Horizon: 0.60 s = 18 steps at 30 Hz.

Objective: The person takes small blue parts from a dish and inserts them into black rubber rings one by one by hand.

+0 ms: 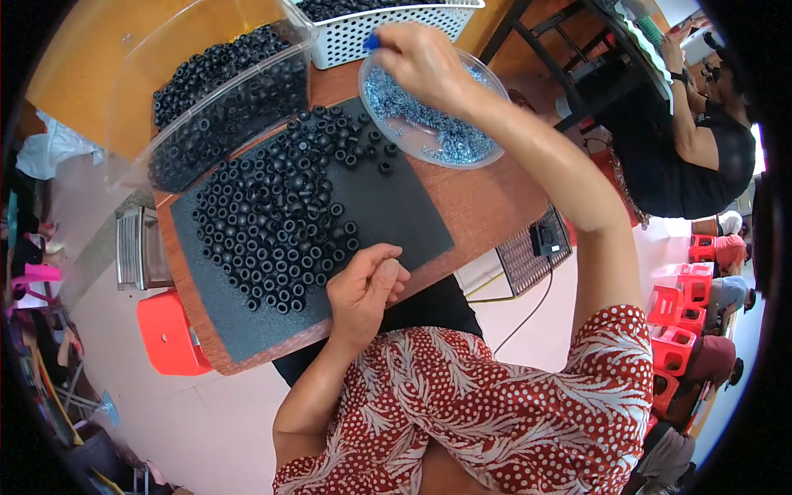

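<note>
My left hand [363,290] is closed, thumb folded over curled fingers, at the near edge of the table. Anything inside it is hidden. Beside it, many small black ring-shaped caps [276,214] with round openings lie spread on a dark grey mat [388,210]. My right hand [422,68] is raised over a clear round bowl [501,155] of small pale-blue translucent pieces [454,136]. Its fingers are bent together. A small bright blue thing [372,40] shows at the fingertips; whether it is held or worn on a finger I cannot tell.
A clear plastic bin [132,157] of black caps stands at the table's far left. Behind the bowl is a white perforated basket [355,37] with more black parts. A red stool [169,334] stands left of the table. Another person [701,140] sits at the right.
</note>
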{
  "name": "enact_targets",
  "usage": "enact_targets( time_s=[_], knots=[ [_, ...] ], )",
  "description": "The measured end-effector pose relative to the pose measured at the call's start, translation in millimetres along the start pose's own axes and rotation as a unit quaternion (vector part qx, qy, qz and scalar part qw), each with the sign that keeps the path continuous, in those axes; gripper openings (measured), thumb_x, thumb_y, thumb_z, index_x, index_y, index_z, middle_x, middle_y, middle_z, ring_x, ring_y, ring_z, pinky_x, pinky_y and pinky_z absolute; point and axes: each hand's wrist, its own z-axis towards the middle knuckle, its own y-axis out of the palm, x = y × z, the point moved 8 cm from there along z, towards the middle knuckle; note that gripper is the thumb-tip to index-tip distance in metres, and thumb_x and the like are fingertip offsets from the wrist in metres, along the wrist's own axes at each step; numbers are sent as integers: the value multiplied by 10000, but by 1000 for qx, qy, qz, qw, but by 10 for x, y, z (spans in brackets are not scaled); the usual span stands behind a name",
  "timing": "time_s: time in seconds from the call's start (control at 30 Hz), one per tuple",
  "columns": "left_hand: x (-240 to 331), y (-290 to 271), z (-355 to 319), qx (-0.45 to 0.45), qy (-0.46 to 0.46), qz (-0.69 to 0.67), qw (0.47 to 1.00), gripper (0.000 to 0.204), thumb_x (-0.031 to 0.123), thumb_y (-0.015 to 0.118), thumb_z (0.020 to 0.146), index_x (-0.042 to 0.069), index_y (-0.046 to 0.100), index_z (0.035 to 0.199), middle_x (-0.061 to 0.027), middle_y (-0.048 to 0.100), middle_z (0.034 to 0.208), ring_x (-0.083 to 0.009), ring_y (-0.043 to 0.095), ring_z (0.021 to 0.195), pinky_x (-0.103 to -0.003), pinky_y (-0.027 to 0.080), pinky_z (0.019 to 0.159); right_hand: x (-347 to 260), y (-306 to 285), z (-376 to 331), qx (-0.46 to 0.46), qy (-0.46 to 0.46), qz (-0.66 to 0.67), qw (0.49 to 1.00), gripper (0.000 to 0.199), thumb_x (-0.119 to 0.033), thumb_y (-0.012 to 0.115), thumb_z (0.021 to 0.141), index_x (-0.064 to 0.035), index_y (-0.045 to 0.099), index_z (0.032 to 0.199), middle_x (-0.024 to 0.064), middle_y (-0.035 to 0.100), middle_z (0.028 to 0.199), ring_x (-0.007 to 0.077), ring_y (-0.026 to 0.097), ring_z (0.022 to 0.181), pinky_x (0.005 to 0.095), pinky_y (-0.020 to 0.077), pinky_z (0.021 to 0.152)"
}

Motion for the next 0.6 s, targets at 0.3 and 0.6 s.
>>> enact_targets(
  time_s=[0.3, 0.6],
  knots=[
    [-25, -14, 47, 5, 10, 18, 1000, 205, 133, 524, 909, -12, 560, 1050, -67, 626, 794, -77, 558, 642, -186, 458, 568, -747, 284, -986, -143, -103, -62, 982, 128, -86, 600, 630, -48, 547, 740, 84, 520, 739, 268, 502, 761, 352, 435, 608],
    [-3, -52, 80, 41, 17, -28, 999, 207, 134, 532, 902, -28, 556, 1027, -90, 629, 796, -94, 564, 633, -206, 468, 556, -814, 254, -1080, -114, -46, 45, 991, 137, -37, 649, 666, -16, 555, 764, 58, 498, 701, 186, 507, 719, 299, 407, 579]
  ],
)
